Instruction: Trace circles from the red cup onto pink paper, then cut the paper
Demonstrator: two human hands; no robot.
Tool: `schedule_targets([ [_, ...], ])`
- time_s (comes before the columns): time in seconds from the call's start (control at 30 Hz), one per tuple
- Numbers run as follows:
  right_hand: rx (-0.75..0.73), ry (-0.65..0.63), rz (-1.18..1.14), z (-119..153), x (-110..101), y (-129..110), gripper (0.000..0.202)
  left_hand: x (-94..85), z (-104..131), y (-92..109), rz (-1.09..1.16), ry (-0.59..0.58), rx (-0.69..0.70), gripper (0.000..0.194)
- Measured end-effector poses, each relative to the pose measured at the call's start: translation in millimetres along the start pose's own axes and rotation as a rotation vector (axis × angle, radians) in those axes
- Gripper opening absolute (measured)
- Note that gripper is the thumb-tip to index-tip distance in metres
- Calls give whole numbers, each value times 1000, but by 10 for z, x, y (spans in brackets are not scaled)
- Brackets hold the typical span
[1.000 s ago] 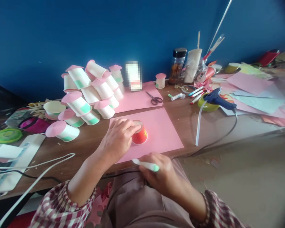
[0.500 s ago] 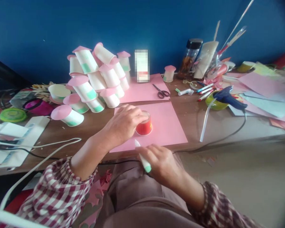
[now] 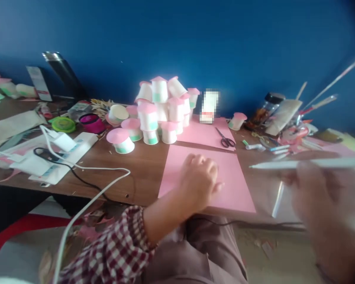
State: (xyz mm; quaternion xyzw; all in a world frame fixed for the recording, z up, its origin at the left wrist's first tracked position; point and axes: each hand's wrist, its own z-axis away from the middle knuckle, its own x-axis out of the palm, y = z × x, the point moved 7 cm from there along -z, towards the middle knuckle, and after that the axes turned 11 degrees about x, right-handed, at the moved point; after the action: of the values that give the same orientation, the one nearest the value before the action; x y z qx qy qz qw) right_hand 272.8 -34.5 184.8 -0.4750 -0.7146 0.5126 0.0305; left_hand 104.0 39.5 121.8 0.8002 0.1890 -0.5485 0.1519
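over the near pink sheet [image 3: 236,199], which lies flat at the front edge of the brown table [image 3: 148,169], the left hand [image 3: 198,181] hangs or rests with its back up and its fingers curled; the palm is hidden, so i cannot tell whether they are closed on anything. off to the right, the blurred right hand [image 3: 316,189] is raised, its fingers clamped on a white pen [image 3: 270,164] held nearly level, the tip pointing left. a clear glue stick [image 3: 277,199] shows just below the pen. behind the near sheet lies more pink paper [image 3: 195,135], with dark-handled scissors [image 3: 225,139] on it. to the left of that paper stands a pile of white cups [image 3: 159,112] with pink tops and green patches, and one similar cup [image 3: 237,122] sits apart near the blue wall [image 3: 171,39]. farther left, a white power strip [image 3: 59,167] carries plugged-in adapters and cables.
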Motion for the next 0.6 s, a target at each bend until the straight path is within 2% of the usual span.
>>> schedule_targets([
  [0.07, -21, -99, -100, -268, 217, -99, 16, 23, 17, 78, -49, 36, -51, 38],
  [0.13, -91, -252, -41, -454, 558, -238, 15, 45, 21, 140, -115, 81, -93, 36],
  [0.27, -203, -500, 132, -542, 1232, -479, 11, 108, 25, 230, -248, 139, -189, 27],
  [0.33, -217, -636, 196, -470, 1532, -531, 10, 165, 42, 264, -300, 142, -250, 33],
  [0.43, -295, -911, 292, -242, 1919, -547, 12, 243, 99, 326, -349, 169, -322, 41],
  [0.53, -394, -1163, 384, 3, 2163, -508, 19, 309, 162, 376, -374, 179, -356, 44],
  [0.6, -481, -1266, 470, 123, 2256, -485, 22, 325, 190, 392, -397, 191, -363, 42],
])
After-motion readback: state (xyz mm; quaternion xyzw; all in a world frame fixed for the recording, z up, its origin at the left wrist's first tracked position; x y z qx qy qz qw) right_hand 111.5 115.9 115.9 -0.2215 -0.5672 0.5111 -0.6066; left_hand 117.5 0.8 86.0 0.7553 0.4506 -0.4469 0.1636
